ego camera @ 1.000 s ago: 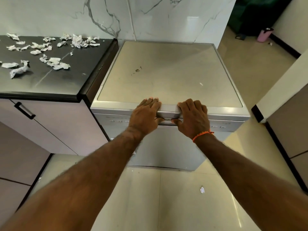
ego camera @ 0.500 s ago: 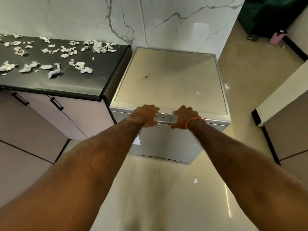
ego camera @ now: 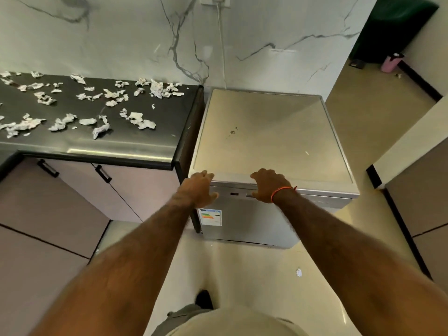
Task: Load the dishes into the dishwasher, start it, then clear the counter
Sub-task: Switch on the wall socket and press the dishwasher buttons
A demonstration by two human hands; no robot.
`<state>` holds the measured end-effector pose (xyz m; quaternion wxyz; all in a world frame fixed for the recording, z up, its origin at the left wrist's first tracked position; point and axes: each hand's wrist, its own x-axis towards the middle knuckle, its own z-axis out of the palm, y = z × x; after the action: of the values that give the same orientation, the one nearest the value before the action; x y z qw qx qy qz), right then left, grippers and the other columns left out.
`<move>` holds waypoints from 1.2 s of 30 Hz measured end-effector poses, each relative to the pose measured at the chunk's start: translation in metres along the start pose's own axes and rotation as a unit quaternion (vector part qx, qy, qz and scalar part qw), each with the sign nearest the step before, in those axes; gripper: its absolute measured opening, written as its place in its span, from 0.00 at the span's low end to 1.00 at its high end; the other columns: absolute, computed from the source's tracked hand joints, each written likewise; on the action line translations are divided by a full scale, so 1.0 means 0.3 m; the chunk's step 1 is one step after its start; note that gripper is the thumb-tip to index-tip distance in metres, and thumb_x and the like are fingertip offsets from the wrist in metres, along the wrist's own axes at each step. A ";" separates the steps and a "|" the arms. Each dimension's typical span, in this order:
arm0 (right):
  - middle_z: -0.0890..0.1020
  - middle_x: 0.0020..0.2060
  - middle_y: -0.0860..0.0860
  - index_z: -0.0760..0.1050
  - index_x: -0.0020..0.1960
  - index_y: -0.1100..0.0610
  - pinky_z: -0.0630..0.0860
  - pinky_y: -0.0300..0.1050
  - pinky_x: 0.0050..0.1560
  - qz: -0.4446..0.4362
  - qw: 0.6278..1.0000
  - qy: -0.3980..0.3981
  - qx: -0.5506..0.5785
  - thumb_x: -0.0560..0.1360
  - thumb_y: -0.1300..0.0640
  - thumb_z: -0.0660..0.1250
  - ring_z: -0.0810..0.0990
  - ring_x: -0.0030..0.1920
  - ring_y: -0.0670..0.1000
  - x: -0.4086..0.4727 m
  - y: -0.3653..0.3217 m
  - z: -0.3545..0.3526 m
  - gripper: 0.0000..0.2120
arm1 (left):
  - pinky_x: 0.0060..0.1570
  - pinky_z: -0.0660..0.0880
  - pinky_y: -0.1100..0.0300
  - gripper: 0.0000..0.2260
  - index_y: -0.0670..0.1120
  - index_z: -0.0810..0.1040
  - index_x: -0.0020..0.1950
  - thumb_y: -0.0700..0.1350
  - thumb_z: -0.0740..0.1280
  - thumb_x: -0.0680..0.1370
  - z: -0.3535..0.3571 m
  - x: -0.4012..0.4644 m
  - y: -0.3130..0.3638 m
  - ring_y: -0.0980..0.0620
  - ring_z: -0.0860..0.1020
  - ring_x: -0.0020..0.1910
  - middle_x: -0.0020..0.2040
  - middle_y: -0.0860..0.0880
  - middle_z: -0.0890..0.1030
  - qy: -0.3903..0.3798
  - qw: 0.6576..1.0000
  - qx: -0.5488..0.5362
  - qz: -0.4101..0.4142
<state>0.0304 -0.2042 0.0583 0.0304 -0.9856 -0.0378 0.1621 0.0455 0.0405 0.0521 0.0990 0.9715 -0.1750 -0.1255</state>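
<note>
The silver dishwasher (ego camera: pixel 271 132) stands right of the counter with its door shut. My left hand (ego camera: pixel 198 187) lies at the front left corner of its top. The fingers rest loosely on the edge and the thumb points right across the control strip. My right hand (ego camera: pixel 268 185), with an orange thread at the wrist, curls its fingers over the door's top edge, thumb against the dark handle recess (ego camera: pixel 249 195). The black counter (ego camera: pixel 101 144) on the left carries several crumpled paper scraps (ego camera: pixel 138 120). No dishes are in view.
Cabinet doors with black handles (ego camera: pixel 103 173) sit under the counter. A cord (ego camera: pixel 221 44) runs from a wall socket down behind the dishwasher. One paper scrap (ego camera: pixel 299 272) lies on the glossy floor. A cabinet (ego camera: pixel 417 190) stands at the right, and a pink bottle (ego camera: pixel 390 61) far back.
My view has pulled back and up from the dishwasher. Both hands have spread apart along the door's top edge, the left sliding to the corner. The door stays shut.
</note>
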 end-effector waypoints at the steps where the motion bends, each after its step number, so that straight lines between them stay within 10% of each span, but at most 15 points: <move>1: 0.68 0.73 0.54 0.64 0.77 0.52 0.68 0.59 0.69 -0.002 1.000 0.005 0.001 0.75 0.44 0.69 0.68 0.71 0.59 0.023 -0.023 -0.003 0.34 | 0.74 0.65 0.43 0.33 0.46 0.62 0.80 0.57 0.69 0.79 -0.011 0.009 -0.033 0.42 0.64 0.77 0.80 0.43 0.64 0.007 1.000 -0.002 0.005; 16: 0.42 0.81 0.53 0.42 0.82 0.53 0.48 0.62 0.79 -0.026 0.995 0.093 0.005 0.75 0.39 0.68 0.44 0.81 0.59 0.447 -0.101 -0.158 0.48 | 0.79 0.43 0.41 0.45 0.46 0.40 0.83 0.72 0.54 0.78 -0.165 0.393 -0.231 0.42 0.38 0.82 0.83 0.42 0.38 0.072 0.997 0.020 0.011; 36: 0.44 0.81 0.54 0.47 0.82 0.54 0.50 0.61 0.78 -0.056 0.967 0.248 -0.018 0.77 0.47 0.68 0.47 0.80 0.59 1.179 0.034 -0.826 0.42 | 0.79 0.45 0.39 0.43 0.46 0.42 0.83 0.67 0.59 0.80 -0.885 1.232 -0.305 0.41 0.37 0.81 0.82 0.41 0.36 0.180 0.975 0.114 0.057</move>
<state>0.4450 -0.1964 0.1797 0.0296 -0.9917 -0.0870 -0.0898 0.4834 0.0291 0.2050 0.0243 0.9714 -0.2227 0.0786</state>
